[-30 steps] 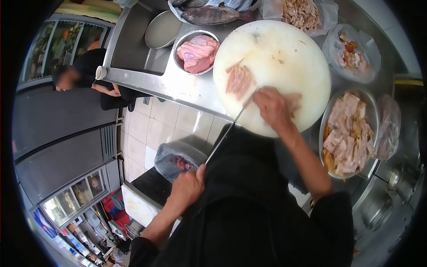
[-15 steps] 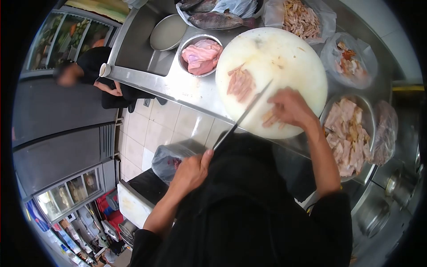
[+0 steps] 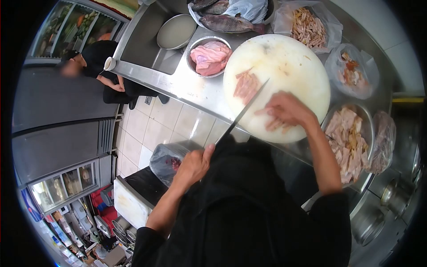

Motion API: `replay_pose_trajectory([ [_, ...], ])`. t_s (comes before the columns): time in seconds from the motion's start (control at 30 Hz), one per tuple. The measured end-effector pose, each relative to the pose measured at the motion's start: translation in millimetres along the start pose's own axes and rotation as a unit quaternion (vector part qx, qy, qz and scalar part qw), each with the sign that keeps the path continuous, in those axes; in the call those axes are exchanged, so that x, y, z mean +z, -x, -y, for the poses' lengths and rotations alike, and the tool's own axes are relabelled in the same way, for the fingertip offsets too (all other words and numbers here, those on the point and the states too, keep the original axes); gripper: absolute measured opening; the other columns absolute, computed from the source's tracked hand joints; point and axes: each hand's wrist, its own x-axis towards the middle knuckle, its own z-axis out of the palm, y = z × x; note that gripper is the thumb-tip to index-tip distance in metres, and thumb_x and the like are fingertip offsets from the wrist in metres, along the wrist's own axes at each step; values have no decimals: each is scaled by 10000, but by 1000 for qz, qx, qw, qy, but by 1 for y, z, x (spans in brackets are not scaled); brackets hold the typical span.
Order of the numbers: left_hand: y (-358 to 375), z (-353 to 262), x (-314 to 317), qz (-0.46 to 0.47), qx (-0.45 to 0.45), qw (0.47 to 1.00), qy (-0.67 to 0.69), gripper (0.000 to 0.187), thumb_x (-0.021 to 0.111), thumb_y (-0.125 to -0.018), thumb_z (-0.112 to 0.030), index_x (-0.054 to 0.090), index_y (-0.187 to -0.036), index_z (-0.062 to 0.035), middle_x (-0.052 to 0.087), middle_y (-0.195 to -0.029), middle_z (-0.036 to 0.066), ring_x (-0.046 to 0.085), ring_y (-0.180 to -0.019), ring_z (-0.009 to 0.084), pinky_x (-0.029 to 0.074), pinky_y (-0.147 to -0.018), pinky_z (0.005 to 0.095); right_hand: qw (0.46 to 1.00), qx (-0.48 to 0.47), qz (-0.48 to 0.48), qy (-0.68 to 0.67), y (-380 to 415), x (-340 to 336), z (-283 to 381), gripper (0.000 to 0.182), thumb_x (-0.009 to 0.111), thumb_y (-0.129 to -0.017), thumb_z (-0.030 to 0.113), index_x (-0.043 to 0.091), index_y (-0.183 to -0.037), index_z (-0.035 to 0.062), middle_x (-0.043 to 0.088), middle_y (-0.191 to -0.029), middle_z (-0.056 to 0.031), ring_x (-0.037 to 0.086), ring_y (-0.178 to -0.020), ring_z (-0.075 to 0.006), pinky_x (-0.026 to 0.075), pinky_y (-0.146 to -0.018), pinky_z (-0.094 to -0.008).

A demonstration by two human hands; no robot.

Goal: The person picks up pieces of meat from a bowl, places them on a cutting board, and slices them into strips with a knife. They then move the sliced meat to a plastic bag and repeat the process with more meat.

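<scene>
My left hand (image 3: 192, 168) is wrapped round the handle of a long knife (image 3: 243, 110), whose blade points up and right over the edge of the round white cutting board (image 3: 307, 66). Over the right front part of the board is my right hand (image 3: 289, 109), slightly blurred, its fingers apart and pointing left. Sliced meat strips (image 3: 279, 125) lie just under and beside those fingers. A small pile of meat strips (image 3: 247, 87) rests on the board's left side, by the knife tip.
Behind the board are fish (image 3: 229, 23) and a bag of cut strips (image 3: 308, 29). A bowl of raw meat (image 3: 211, 58) sits left, a bag of scraps (image 3: 352, 73) and a tray of meat pieces (image 3: 346, 142) right. A person in black (image 3: 100, 60) is beyond the sink (image 3: 142, 49).
The view has shifted a little. The knife tip has moved slightly toward the left pile. My right hand's fingers have spread over the strips near the front edge.
</scene>
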Motion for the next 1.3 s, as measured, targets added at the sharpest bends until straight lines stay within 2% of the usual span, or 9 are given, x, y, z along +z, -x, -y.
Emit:
replay_pose_trajectory([
  [0.07, -1, 1, 1, -4, 4, 1000, -1, 734, 401, -1074, -544, 696, -857, 93, 642, -898, 394, 612, -978, 576, 471, -895, 596, 997, -27, -48, 56, -8, 2, 4, 177, 770, -801, 79, 767, -970, 25, 699, -1014, -155, 628, -1038, -347, 496, -915, -421],
  [0.23, 0, -1, -1, -7, 10, 1000, -6, 711, 413, -1074, -531, 698, -842, 78, 639, -884, 387, 611, -961, 572, 471, -883, 598, 965, -90, -221, 106, -10, 21, 2, 238, 771, -787, 44, 740, -1020, 6, 682, -1062, -162, 619, -1091, -360, 489, -975, -426],
  [0.33, 2, -2, -2, -9, 8, 1000, -9, 694, 422, -1076, -518, 697, -838, 74, 638, -871, 385, 611, -953, 570, 470, -873, 601, 944, -94, -300, 97, -8, 34, -2, 218, 776, -778, 27, 744, -993, 10, 690, -1052, -150, 633, -1079, -350, 508, -958, -420],
  [0.73, 24, -6, -6, -6, 24, 1000, -18, 671, 443, -1080, -483, 677, -805, 83, 640, -814, 383, 635, -876, 571, 500, -827, 601, 904, -157, -376, 130, -16, 69, -16, 76, 749, -818, 12, 740, -893, 15, 713, -956, -142, 680, -911, -334, 561, -771, -401],
  [0.9, 41, 2, -14, 38, -26, 994, -102, 707, 355, -1097, -517, 666, -870, 76, 640, -857, 376, 614, -959, 566, 472, -851, 600, 908, -148, -370, 127, -16, 66, -11, 89, 744, -793, -14, 758, -873, 22, 730, -940, -115, 688, -913, -306, 577, -778, -393],
  [1.0, 22, 6, 3, 15, 25, 995, -91, 696, 415, -1083, -485, 677, -751, 69, 649, -789, 367, 648, -808, 563, 531, -779, 605, 907, -148, -373, 131, -17, 66, -14, 88, 759, -776, -13, 749, -858, 19, 730, -934, -111, 688, -904, -303, 577, -780, -388],
  [1.13, -21, -15, 17, -5, 89, 993, -71, 710, 409, -1082, -503, 690, -775, 72, 646, -804, 374, 636, -827, 573, 523, -789, 595, 908, -145, -378, 110, -19, 63, -17, 107, 784, -754, -2, 731, -847, 13, 727, -931, -107, 689, -876, -303, 575, -775, -380],
  [1.23, -21, -34, 0, 4, 43, 999, -5, 729, 391, -1082, -522, 691, -805, 82, 641, -835, 388, 627, -890, 574, 500, -831, 585, 950, -29, -295, -97, -8, 36, -10, 166, 797, -737, 4, 741, -894, 15, 725, -979, -98, 677, -945, -303, 562, -845, -390],
  [1.3, -10, -39, -11, 13, 20, 1000, 12, 736, 378, -1082, -533, 690, -830, 84, 638, -858, 394, 621, -938, 570, 480, -861, 579, 971, -46, -233, 20, 10, 18, -2, 184, 797, -740, 23, 748, -917, 27, 720, -1019, -90, 654, -1007, -283, 527, -899, -393],
])
